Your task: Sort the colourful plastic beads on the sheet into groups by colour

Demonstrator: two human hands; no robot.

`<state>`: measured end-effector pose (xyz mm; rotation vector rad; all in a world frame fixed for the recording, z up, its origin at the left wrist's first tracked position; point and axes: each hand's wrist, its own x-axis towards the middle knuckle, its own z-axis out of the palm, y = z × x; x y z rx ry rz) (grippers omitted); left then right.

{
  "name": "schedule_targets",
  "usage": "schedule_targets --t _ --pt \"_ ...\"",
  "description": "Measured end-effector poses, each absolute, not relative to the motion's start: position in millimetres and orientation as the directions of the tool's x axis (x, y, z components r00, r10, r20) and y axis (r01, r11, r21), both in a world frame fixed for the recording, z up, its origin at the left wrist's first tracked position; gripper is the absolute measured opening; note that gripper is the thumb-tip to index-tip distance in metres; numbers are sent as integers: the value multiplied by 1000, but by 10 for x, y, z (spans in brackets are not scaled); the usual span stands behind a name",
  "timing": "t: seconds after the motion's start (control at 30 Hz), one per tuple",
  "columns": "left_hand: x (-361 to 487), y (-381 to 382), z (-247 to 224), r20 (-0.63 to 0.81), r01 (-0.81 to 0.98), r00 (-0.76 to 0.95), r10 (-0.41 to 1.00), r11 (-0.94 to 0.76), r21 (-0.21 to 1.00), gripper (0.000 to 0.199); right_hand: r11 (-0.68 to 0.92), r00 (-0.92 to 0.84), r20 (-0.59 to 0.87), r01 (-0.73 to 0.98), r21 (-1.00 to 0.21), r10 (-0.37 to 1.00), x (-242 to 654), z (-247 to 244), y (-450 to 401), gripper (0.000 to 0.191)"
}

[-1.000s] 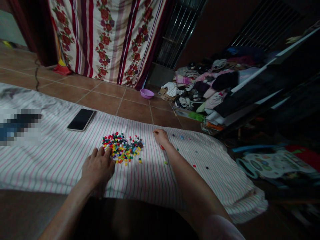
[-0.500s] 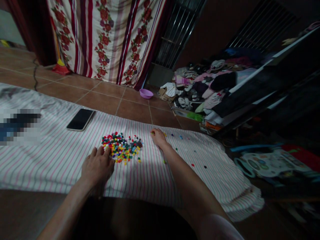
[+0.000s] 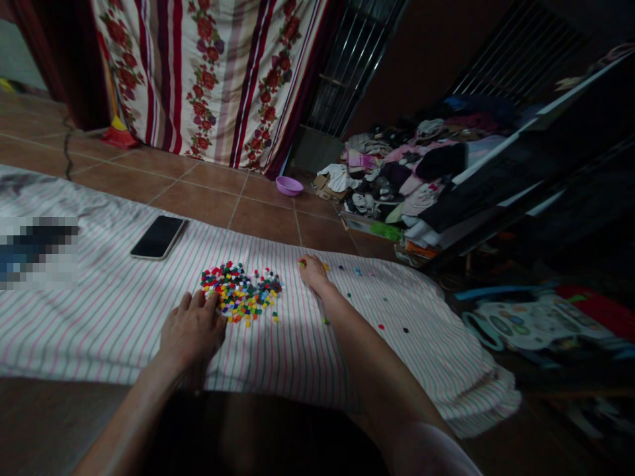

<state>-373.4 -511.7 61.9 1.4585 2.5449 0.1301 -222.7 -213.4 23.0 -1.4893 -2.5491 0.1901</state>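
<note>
A pile of small coloured cubes (image 3: 243, 294) lies on the striped cloth (image 3: 99, 311). My left hand (image 3: 191, 325) rests palm down at the pile's near left edge, fingers stretched out and apart, fingertips by the outer cubes. To the right of the pile, my right hand (image 3: 313, 271) is closed in a pinch on a yellowish-green cube (image 3: 302, 264) close to the cloth's far edge. Single cubes are scattered beyond that hand and arm, among them a red cube (image 3: 381, 326), a black cube (image 3: 405, 330) and a light blue cube (image 3: 358, 272).
A smartphone (image 3: 159, 237) lies on the cloth left of the pile. Past the cloth, a purple basin (image 3: 289, 186) stands on the tiled floor (image 3: 198, 192). A heap of clothes (image 3: 397, 165) fills the back right; a floral curtain (image 3: 213, 79) hangs behind.
The view has shifted very slightly. Both hands and the cubes keep essentially the same places, with the right hand still pinching its cube.
</note>
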Motion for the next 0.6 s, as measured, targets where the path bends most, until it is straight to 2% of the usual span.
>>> schedule_targets --t 0.13,0.3,0.47,0.6 --pt "-3733 -5125 649 -139 845 -480 866 499 192 50 488 -482 81 849 -202 873 -2213 269 -2156 32" --pt "-3740 -5128 656 -144 847 -480 865 500 182 52 496 -475 142 836 -234 868 -2099 369 -2178 36" --pt "-3757 -5139 639 -131 848 -477 869 494 191 51 501 -461 196 815 -291 865 -1862 467 -2229 33" --pt "-3781 -5165 642 -148 846 -467 872 489 210 50 465 -431 174 836 -291 885 -1615 454 -2376 29"
